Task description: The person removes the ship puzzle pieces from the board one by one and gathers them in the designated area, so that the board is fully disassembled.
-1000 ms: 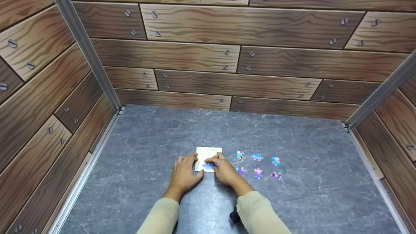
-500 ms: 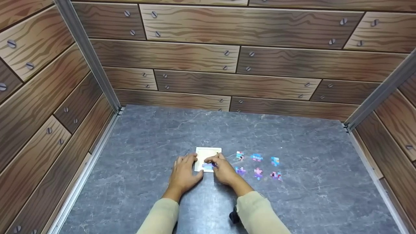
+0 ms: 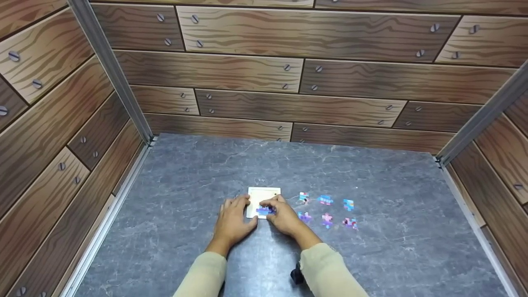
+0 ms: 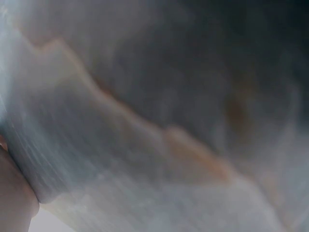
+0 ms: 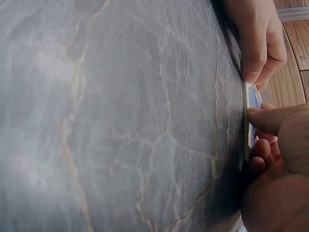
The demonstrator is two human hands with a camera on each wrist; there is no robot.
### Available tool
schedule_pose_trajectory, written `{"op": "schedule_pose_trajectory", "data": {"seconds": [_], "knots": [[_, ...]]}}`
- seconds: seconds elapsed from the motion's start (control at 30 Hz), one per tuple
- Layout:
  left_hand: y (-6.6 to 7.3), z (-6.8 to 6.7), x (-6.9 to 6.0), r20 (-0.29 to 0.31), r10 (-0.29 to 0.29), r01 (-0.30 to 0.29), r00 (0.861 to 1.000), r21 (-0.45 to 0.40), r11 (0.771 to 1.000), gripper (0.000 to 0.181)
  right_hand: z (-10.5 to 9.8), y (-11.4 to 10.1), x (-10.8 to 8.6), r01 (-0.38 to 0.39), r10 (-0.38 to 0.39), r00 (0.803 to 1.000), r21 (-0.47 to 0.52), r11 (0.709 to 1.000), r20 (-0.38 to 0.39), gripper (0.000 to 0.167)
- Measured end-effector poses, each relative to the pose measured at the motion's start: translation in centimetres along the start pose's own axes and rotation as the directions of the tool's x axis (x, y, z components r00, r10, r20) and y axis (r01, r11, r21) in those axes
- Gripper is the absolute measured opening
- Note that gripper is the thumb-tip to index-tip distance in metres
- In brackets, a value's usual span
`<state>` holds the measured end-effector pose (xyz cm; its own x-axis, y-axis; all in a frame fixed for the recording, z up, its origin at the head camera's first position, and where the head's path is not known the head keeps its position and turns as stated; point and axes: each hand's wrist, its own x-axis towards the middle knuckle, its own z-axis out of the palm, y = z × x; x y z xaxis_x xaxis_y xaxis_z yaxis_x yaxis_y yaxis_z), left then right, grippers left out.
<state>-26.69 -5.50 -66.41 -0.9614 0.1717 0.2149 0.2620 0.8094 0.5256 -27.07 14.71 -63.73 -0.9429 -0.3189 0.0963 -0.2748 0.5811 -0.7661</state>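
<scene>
A small cream puzzle tray (image 3: 256, 195) lies flat on the grey surface, with blue-purple jigsaw pieces (image 3: 262, 210) in its near part. My left hand (image 3: 233, 220) holds the tray at its left corner, fingers along the left side and thumb at the near edge. Over the tray's right part, my right hand (image 3: 285, 215) has its fingers curled and pinches a jigsaw piece, mostly hidden beneath them. In the right wrist view, the right thumb (image 5: 270, 119) touches the blue pieces beside the tray's rim. Only blurred grey surface and a bit of skin show in the left wrist view.
Several loose jigsaw pieces lie in two rows right of the tray, among them a pink one (image 3: 327, 220) and a blue one (image 3: 348, 204). Wood-patterned walls (image 3: 247, 74) with metal corner rails enclose the marbled grey surface (image 3: 198, 165). A black object (image 3: 297, 274) sits by the right sleeve.
The right fingers have shifted slightly over the tray, and the blue-purple pieces show a little more plainly. The left hand and the loose pieces stay as they were.
</scene>
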Motion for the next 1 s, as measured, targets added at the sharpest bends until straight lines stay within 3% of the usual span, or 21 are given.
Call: {"op": "schedule_pose_trajectory", "data": {"seconds": [0.37, 1.0], "knots": [[-0.2, 0.09, 0.09, 0.003, 0.002, -0.002, 1.0, -0.005, 1.0, 0.048, -0.02, -0.14, 0.11, -0.018, 0.018, 1.0, -0.016, 1.0, 0.013, 0.042], [0.19, -0.09, 0.06, 0.012, -0.016, 0.016, 1.0, -0.012, 1.0, 0.048, -0.33, 0.16, 0.1, -0.042, 0.041, 0.999, -0.056, 0.998, -0.028, 0.043]]}}
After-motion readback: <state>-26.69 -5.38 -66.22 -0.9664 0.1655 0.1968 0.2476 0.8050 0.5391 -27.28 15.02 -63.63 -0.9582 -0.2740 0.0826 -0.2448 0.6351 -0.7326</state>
